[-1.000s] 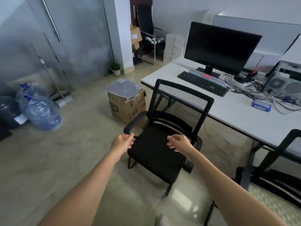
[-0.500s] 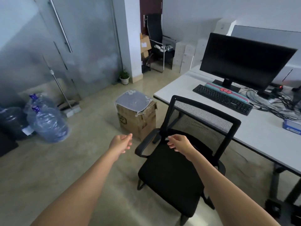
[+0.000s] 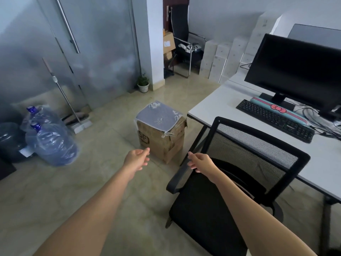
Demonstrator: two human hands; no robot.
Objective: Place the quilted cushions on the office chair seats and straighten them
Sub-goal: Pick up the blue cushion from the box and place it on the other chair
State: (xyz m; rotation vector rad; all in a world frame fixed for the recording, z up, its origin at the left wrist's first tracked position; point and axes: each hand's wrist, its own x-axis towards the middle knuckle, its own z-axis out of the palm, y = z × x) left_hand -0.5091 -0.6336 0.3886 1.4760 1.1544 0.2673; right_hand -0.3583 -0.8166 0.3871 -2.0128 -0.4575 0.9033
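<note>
White desk (image 3: 217, 106) filled the right side; everything below is placed relative to it. Black mesh-back office chair (image 3: 230, 178) stood at the desk's near edge, its back toward the desk, its seat bare. Black monitor (image 3: 295, 71) stood on the desk's far part, with a black keyboard (image 3: 273, 120) in front of it and a teal wrist rest (image 3: 276, 109) with a pink bow between keyboard and monitor stand. Loose cables lay on the desk right of the keyboard.

Left of the desk's corner, on the floor, sat a cardboard box (image 3: 162, 143). Grey quilted cushion (image 3: 159, 117) lay flat on top of the box, one edge drooping over the box's right side. Not on the chair.

Further left of the desk, near the glass wall, clear water jugs (image 3: 51, 141) lay on the floor, with a mop (image 3: 68, 100) leaning behind them. Small potted plant (image 3: 143, 84) stood by the pillar beyond the box. White boxes were stacked behind the desk's far end.

Left hand (image 3: 137, 158) was held out over the floor just short of the box, fingers loosely spread, empty. Right hand (image 3: 200, 162) was over the chair's left armrest, fingers loosely curled and apart, holding nothing; contact with the armrest could not be told.
</note>
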